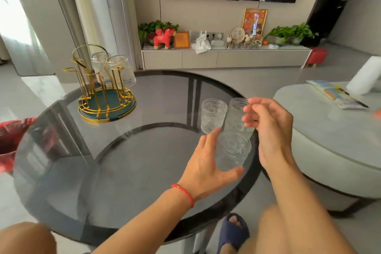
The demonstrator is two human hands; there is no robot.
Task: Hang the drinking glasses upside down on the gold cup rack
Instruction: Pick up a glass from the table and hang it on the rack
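Round smoked-glass table, head view. Gold rack w/ green tray base sits far-left on it, upright, pegs pointing up. Two glasses already on rack: one at back, one to its right, both mouth-down, long axis near vertical, the right one leaning slightly.

Three more glasses at table's right edge, well apart from rack. Far-left glass stands upright, mouth up, untouched. Far-right glass also mouth up, axis tilted a bit toward the top-right. Near glass is just in front of those two, mouth up, axis roughly vertical.

L hand is curled round the near glass: thumb on its lower right side, fingers on the left side, palm open toward it. Looks like a grip, but blur makes contact hard to confirm. R hand is beside the far-right glass, fingers half-curled, tips at its upper right wall; can't tell if it's actually gripping or just touching. Red cord on L wrist.

Pale round pouf to the right of table.
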